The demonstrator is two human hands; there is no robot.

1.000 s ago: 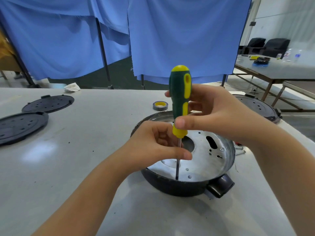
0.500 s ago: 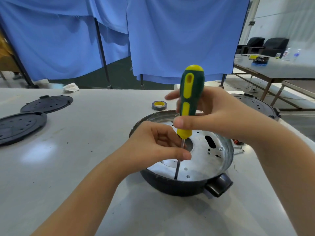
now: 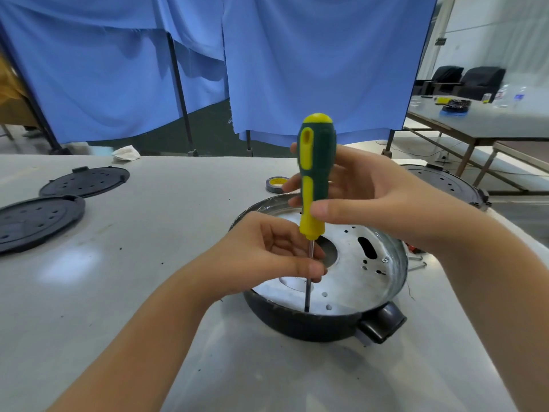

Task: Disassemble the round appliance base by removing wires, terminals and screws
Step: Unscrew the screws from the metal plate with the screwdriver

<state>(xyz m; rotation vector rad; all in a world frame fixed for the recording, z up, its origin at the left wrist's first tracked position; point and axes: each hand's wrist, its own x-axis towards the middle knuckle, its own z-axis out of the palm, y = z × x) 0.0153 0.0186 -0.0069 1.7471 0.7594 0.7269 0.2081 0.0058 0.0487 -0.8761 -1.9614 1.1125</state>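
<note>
Risk: your screwdriver stands near upright with its tip down by the front rim of the plate. Whether it sits in a screw head cannot be told. If it sits shallow, a twist could cam it out and chew the slot.
Cause: a tilt of the shaft, or too little downward push from the handle.
Second risk: the base could spin or skid on the smooth tabletop, since neither hand is gripping its rim.
Right hand: fingers and thumb wrapped round the green-and-yellow handle, at frame centre.
Left hand: thumb and fingers pinch the bare shaft just under the handle, guiding it.
Round appliance base: lower centre-right of the frame, dark outer shell, a knob-like lug at its front right.
Look: shiny metal plate inside, with a large round hole, an oblong slot and small holes; one screw shows at right. No wires are visible inside.
Nearby: loose screws lie just right of the base; tape roll behind; two black discs at the left.
</note>
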